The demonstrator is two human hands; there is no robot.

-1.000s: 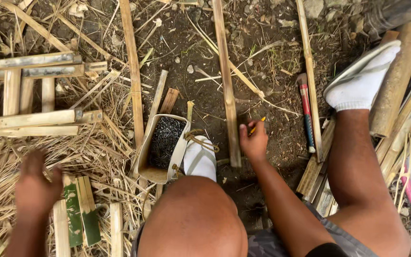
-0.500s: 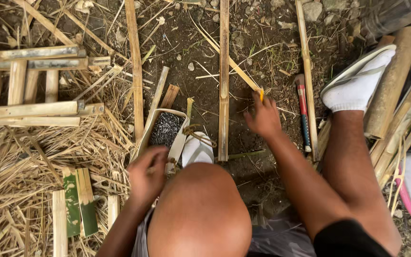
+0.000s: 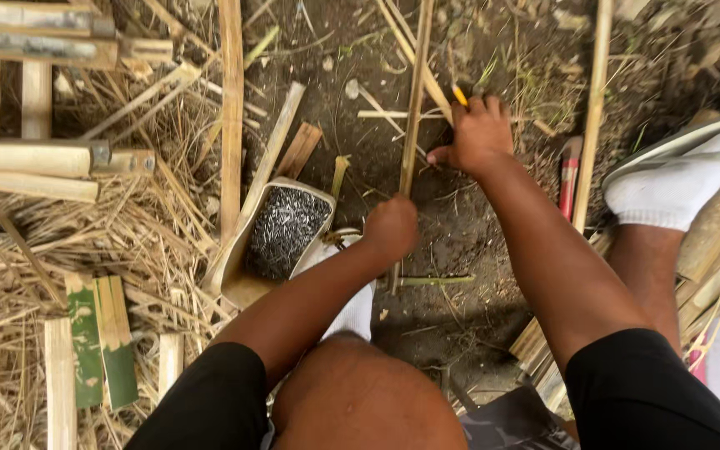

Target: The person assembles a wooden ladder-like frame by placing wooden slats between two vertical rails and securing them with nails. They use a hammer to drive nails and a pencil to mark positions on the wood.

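The left hand (image 3: 391,227) has its fingers curled tight around the lower part of a thin bamboo strip (image 3: 415,100) lying on the dirt ground (image 3: 493,242). Farther up, the right hand (image 3: 478,133) presses the same strip, fingers bent together, pinching a yellow pencil (image 3: 458,93) whose tip sits just beside the strip. A tray of nails (image 3: 283,229) lies left of the left-hand fingers.

A single head-worn camera looks steeply down at close range onto the person's knees, forearms and the ground (image 3: 477,242) ahead.
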